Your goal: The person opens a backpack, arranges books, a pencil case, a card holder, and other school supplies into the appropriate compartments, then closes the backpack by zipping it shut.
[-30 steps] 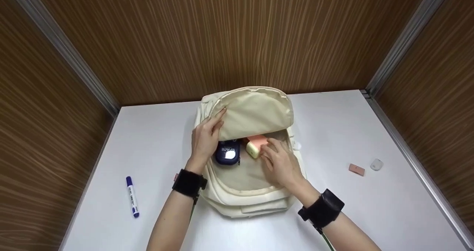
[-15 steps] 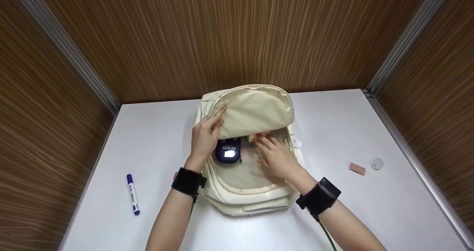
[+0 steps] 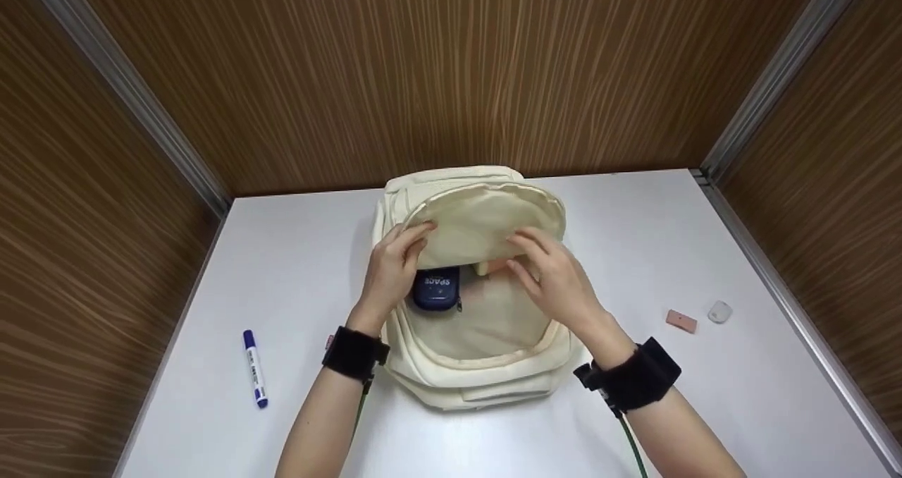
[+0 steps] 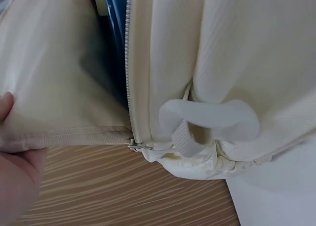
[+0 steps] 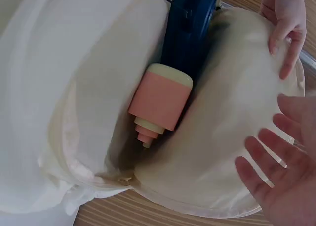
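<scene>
A cream backpack (image 3: 486, 378) lies on the white table with its front compartment unzipped. My left hand (image 3: 387, 270) pinches the left edge of the raised flap (image 3: 468, 228), thumb on one face and fingers on the other. My right hand (image 3: 560, 284) hovers by the flap's right side, its fingers spread and relaxed, holding nothing. Inside the compartment sits a dark blue zip case (image 3: 437, 291) marked "SPACE". Beside it, in the right wrist view, lies a pink and cream block-shaped item (image 5: 160, 97) with a stepped, tapering end; the flap mostly covers it in the head view.
A blue-capped marker (image 3: 255, 369) lies on the table (image 3: 303, 266) to the left. At the right are a small pink rectangular piece (image 3: 681, 321) and a small pale rounded piece (image 3: 719, 312). Wood-patterned panels (image 3: 451, 76) enclose the back and sides.
My right hand has pushed the pink and cream item deeper under the flap, let go, and risen to the flap's right side. The flap has tipped lower, toward me.
</scene>
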A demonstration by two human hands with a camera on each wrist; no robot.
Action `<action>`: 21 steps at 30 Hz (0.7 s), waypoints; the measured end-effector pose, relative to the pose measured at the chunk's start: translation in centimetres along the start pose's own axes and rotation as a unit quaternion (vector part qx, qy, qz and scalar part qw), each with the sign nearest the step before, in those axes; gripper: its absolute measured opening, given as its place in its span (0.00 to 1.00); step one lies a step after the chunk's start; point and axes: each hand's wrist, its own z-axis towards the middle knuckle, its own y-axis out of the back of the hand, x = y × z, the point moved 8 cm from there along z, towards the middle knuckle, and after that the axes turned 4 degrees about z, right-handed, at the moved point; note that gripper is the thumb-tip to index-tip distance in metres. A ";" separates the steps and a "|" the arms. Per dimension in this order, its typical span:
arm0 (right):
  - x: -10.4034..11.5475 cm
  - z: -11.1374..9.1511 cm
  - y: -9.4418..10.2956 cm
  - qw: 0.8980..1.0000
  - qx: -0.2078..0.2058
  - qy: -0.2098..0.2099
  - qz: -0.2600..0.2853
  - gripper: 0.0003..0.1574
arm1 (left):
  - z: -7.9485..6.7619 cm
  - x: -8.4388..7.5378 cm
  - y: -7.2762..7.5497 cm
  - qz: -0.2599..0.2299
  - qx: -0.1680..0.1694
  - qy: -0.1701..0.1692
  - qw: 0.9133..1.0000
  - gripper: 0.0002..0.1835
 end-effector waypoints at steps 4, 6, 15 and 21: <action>-1.2 0.4 2.7 0.993 -0.116 -0.027 0.007 0.37 | -0.9 -0.1 -0.3 -0.074 0.031 0.004 0.997 0.06; -1.7 0.2 3.3 0.990 -0.138 -0.042 0.002 0.42 | -1.4 0.1 -0.4 -0.125 0.054 0.020 0.991 0.09; -2.5 -1.0 3.5 0.992 -0.081 -0.087 0.053 0.26 | -2.9 1.9 0.8 -0.297 0.076 0.075 0.949 0.18; -2.6 -2.1 3.3 0.991 0.010 -0.068 0.119 0.21 | -3.3 4.1 0.7 -0.200 0.036 0.142 0.969 0.13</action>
